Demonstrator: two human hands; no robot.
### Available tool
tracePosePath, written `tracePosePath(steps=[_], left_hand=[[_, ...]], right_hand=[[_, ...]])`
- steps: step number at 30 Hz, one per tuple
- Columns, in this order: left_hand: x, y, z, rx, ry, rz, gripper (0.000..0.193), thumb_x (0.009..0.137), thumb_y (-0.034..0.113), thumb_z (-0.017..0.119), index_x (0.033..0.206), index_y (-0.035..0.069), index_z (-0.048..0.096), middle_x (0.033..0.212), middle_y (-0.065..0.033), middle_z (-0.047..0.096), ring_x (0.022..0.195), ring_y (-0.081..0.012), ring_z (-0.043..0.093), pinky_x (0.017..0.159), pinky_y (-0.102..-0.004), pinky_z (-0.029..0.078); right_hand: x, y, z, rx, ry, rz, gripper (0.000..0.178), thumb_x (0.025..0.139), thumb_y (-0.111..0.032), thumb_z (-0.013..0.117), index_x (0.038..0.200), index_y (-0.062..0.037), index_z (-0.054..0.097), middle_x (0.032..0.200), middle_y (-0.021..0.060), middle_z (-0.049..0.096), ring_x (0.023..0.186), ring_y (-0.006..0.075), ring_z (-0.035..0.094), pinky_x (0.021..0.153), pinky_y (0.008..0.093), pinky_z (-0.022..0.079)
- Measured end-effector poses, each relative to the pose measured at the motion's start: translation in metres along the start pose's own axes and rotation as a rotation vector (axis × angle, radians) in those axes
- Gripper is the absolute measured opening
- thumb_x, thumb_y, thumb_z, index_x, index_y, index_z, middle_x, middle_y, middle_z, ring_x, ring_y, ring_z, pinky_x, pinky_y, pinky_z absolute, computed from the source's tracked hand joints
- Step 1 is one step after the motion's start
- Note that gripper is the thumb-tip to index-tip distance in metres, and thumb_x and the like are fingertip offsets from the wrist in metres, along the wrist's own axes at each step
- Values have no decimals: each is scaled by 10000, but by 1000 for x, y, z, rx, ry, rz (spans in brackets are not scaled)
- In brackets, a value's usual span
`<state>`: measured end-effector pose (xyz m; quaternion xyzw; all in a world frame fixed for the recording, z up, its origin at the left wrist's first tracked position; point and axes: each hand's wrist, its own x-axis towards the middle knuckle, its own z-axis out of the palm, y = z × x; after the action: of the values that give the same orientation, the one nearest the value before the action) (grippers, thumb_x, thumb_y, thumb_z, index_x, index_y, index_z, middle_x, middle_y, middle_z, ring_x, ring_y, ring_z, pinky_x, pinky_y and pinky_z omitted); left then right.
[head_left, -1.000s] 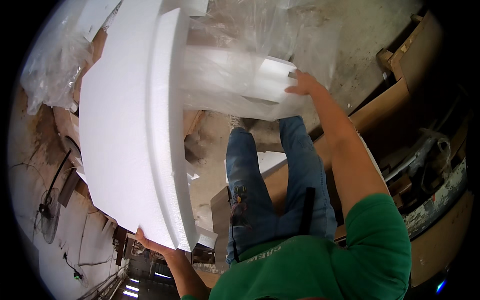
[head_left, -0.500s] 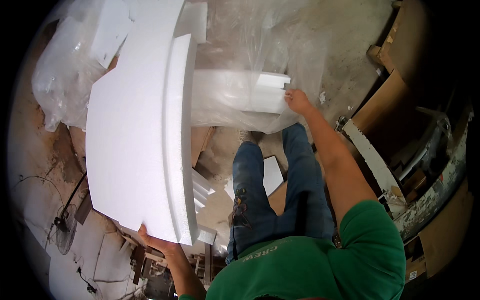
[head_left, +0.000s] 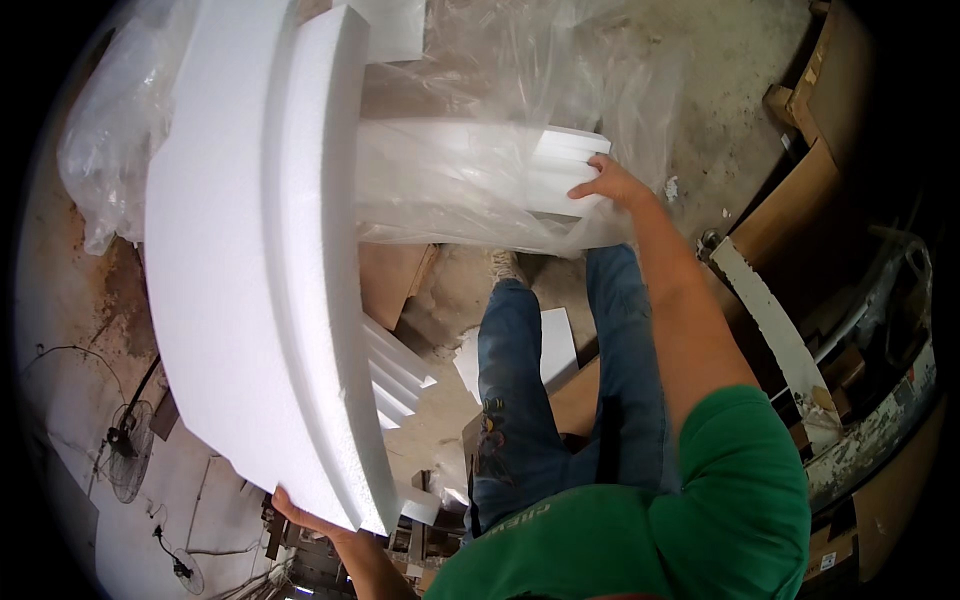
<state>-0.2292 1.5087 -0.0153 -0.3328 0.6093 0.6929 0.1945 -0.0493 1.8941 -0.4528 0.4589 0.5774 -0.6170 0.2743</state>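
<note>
1. Counting from the left: two fans [head_left: 124,443], near the lower left rim.
2. Panel [head_left: 215,270], one, white foam, with a raised curved ledge; long side runs from the top of view down to the left hand [head_left: 310,512].
3. Left hand: clamped on the panel's lower end, thumb on the face; other fingers hidden.
4. Ribbed foam [head_left: 395,375], beside the panel; cannot tell whether one piece or several.
5. Film [head_left: 450,200], clear, partly covering one white block [head_left: 570,150].
6. Right hand [head_left: 612,186], at the block's right end; thumb and forefinger apart. Grip: cannot tell.
7. Versus half a second ago: right thumb and forefinger spread wider; more ribbed foam shows; left hold unchanged.
</note>
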Motion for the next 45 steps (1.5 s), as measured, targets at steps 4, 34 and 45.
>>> tracePosePath(steps=[4, 34, 45], left_hand=[[-1, 1, -11, -4, 12, 8, 615, 752, 369, 535, 1234, 10, 403, 1152, -144, 498, 1029, -306, 505, 872, -424, 430], [-191, 99, 348, -578, -763, -7, 433, 698, 278, 581, 1068, 54, 558, 1100, -96, 573, 1031, -286, 526, 887, -460, 432], [-333, 35, 536, -474, -988, -4, 551, 703, 312, 564, 1176, 38, 493, 1167, -116, 530, 1068, -303, 504, 907, -482, 407]], right_hand=[[-40, -32, -8, -560, 88, -231, 884, 450, -372, 837, 1136, 59, 484, 1171, 220, 492, 1058, 350, 470, 951, 364, 342], [-869, 21, -316, 617, 2085, -690, 443, 720, -148, 724, 1105, -43, 532, 990, 34, 541, 921, 119, 501, 810, 232, 394], [-847, 132, -386, 14, 1670, 267, 781, 588, -295, 764, 1228, -6, 421, 1182, 235, 459, 1110, 368, 428, 975, 405, 326]])
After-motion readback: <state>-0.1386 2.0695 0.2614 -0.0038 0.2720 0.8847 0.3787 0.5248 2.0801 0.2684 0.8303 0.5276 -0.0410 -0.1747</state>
